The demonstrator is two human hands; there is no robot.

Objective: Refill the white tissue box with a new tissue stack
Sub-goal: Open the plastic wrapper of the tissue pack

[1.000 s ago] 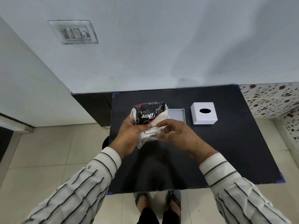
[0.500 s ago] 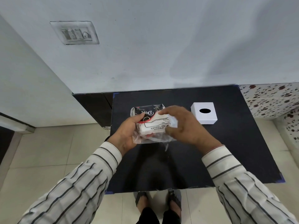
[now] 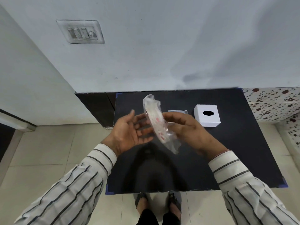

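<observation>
1. Your right hand (image 3: 190,129) grips the tissue pack (image 3: 158,124), fingers curled round its right side, holding it in the air above the black mat (image 3: 227,151), to the left of the white tissue box (image 3: 207,117). Your left hand (image 3: 131,132) is spread, palm up, just left of the pack; I cannot tell whether its fingertips touch the wrapper.

2. Expect the pack to be light and soft. It curves along its length, so it will likely sag or fold if you grip it at one end only. Take it across the middle with both hands.

3. The wrapper is thin, clear plastic, probably slick. A loose crumpled tail hangs from the lower end and another bunches at the top; pinching those would likely pull film, not tissues.

4. The pack shows edge-on: a pale, whitish curved slab with small red marks on the film. Any lettering is too blurred to read.

5. The white tissue box stands on the mat, well right of the pack, a square block with a dark oval slot on top. A shallow grey-white tray (image 3: 177,111), perhaps the box's base, lies between box and pack, partly hidden by your right hand.

6. The tissues are not yet out of the wrapper, so I judge the refill is at an early stage.
</observation>
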